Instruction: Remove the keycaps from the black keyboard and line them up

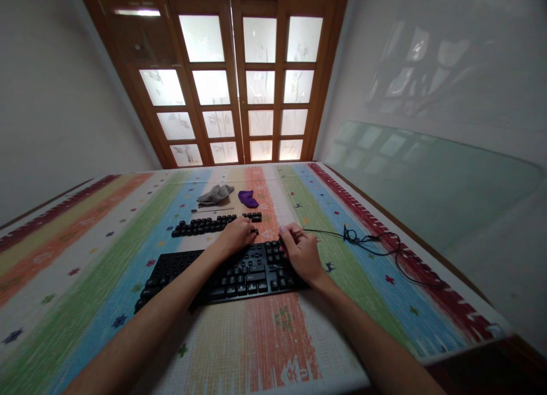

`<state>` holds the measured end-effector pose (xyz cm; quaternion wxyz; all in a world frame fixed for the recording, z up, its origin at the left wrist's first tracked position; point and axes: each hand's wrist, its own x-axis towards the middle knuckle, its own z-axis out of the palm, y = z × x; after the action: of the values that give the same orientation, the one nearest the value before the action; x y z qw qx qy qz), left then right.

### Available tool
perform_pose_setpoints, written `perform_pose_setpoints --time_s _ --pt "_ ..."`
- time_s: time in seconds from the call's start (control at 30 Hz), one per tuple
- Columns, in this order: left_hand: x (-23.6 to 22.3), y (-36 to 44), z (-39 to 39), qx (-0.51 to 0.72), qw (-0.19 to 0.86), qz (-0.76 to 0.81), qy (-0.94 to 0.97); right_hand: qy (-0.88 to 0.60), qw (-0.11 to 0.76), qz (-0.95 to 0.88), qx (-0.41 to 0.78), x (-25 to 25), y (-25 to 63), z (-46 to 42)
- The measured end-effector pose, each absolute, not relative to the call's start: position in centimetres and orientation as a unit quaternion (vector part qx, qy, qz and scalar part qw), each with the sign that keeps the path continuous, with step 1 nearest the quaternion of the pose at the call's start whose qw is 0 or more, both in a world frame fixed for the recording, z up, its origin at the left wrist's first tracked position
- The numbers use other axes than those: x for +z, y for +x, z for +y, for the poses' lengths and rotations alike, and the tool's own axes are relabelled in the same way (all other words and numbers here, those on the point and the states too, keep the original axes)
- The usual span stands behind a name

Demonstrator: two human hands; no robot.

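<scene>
A black keyboard (250, 269) lies on the striped tablecloth, with keys gone from its upper left part. Beyond it, loose black keycaps (200, 227) stand in rows. My left hand (238, 234) reaches across the keyboard to the right end of these rows, its fingers closed on a small black keycap (256, 231). At the keyboard's far right corner is my right hand (302, 251), thumb and forefinger pinched together. Something dark shows at those fingertips, too small to make out. Part of the keyboard is hidden under both forearms.
A grey cloth (216, 194) and a purple cloth (248, 199) lie behind the keycaps, with a thin rod-like tool (213, 210) in front of them. The black cable (371, 237) runs rightward in a loose bundle. Walls flank the table; a wooden glazed door (239, 64) stands behind.
</scene>
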<state>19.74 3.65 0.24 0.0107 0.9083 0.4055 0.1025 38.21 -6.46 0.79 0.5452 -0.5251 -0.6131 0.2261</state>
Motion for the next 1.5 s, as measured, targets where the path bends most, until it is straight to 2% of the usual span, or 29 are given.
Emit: perform_pose_setpoints --time_s 0.23,1.0,1.5 --pt "0.4 20.3 4.8 0.091 -0.01 0.432 0.897 -0.519 0.54 -0.625 0.219 0.6 38.2 -6.5" --pt "0.3 20.0 6.9 0.141 0.027 0.42 0.896 -0.504 0.525 -0.665 0.165 1.1 38.1 -6.7" --pt "0.3 19.9 6.6 0.17 0.008 0.429 0.887 -0.515 0.51 -0.662 0.189 1.0 38.1 -6.9"
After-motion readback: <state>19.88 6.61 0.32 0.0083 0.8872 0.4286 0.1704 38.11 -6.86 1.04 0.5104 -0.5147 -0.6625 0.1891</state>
